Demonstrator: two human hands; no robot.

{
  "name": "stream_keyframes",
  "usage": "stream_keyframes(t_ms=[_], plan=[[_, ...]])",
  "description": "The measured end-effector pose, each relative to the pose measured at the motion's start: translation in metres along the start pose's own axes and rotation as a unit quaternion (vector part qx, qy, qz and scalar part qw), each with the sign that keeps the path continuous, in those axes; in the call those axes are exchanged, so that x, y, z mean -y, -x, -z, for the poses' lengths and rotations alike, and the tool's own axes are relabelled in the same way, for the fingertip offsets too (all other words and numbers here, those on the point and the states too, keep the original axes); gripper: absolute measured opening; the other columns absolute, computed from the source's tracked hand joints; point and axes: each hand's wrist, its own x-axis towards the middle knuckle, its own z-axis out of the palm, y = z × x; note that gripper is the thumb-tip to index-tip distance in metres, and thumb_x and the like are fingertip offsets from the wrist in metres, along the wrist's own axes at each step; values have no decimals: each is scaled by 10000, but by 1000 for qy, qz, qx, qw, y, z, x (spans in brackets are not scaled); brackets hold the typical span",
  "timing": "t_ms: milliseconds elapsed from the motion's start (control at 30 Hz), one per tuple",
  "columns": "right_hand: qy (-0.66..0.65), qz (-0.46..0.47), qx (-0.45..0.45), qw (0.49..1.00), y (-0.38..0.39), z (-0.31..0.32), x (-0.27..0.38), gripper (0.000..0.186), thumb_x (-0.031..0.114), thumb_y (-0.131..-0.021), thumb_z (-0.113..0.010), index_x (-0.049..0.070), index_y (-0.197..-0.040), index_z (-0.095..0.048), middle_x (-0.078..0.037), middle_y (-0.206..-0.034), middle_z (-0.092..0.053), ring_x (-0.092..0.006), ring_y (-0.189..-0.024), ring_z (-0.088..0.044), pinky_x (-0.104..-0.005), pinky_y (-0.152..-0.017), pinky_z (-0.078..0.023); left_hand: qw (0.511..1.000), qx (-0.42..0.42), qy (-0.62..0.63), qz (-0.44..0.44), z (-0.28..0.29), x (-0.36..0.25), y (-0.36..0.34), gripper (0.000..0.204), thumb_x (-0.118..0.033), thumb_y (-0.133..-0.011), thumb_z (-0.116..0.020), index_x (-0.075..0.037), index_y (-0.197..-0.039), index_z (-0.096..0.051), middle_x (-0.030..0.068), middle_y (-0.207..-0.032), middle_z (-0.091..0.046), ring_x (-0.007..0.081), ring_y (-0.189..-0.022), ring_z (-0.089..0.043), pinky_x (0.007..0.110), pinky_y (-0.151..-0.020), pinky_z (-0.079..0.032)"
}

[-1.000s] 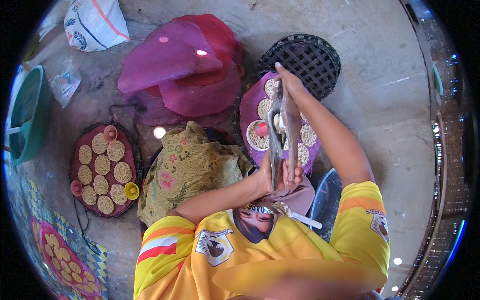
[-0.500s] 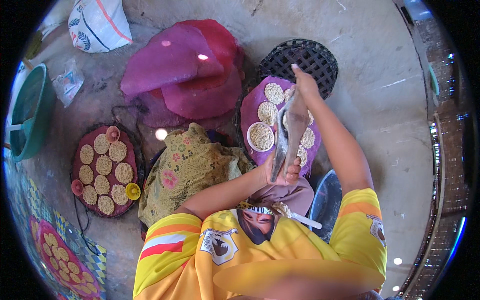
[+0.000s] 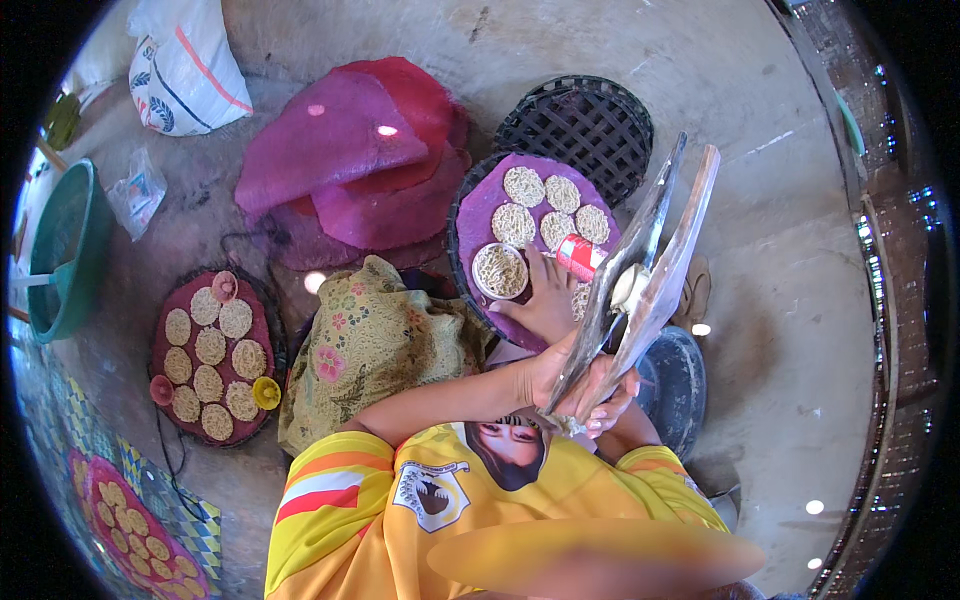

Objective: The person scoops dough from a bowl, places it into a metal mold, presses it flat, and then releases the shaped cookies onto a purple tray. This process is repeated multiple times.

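Note:
My left hand [image 3: 588, 385] is closed round the lower end of a long two-armed wooden press [image 3: 655, 280], raised over the tray's right side. Its arms stand apart toward the top, with a pale round piece [image 3: 628, 290] between them. My right hand [image 3: 548, 302] reaches beneath the press to the tray, fingers apart, by the right and lower edge of a white ring [image 3: 500, 271] filled with pale noodle strands. Flat noodle discs [image 3: 514, 225] lie around it on the purple mat [image 3: 484, 208]. A red can [image 3: 580, 257] is partly hidden behind the press.
Another round tray [image 3: 275, 330] of noodle discs stands at left. Stacked purple and red mats [image 3: 340, 150] lie beyond, beside a black woven basket [image 3: 575, 130]. A dark basin [image 3: 685, 385] sits at right, a green basin [image 3: 75, 250] far left, a white sack [image 3: 190, 80] behind.
My right hand has left the press's far end and moved down to the white ring. The press has swung right and its arms have spread. The red can has come into view.

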Motion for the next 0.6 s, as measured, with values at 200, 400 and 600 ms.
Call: stream_keyframes(t_ms=[200,400,600], plan=[[-45,-26,-28,998,-5,-3,15,1126,514,-554,-748,36,-1376,-145,-112,-1218,-489,-361,-1159,-365,-511,-965,-209,999,-17,-16,31,-3,5,-2,825,-732,-776,-243,-84,-1245,-445,133,-681,-503,232,-610,-504,349,-584,-422],[-92,-54,-12,994,-4,2,16,1137,440,-541,-785,25,-1372,-129,-86,-1211,-501,-358,-1125,-393,-504,-946,-266,999,-7,-11,43,0,10,-1,853,-745,-769,-233,-88,-1287,-400,120,-644,-484,208,-558,-467,333,-571,-398],[-129,-18,-25,991,-3,8,13,1093,403,-527,-805,21,-1354,-200,-138,-1219,-484,-344,-1120,-412,-464,-949,-303,998,-41,-8,51,3,14,-1,876,-755,-761,-231,-77,-1298,-375,117,-640,-479,199,-548,-461,331,-566,-389]])
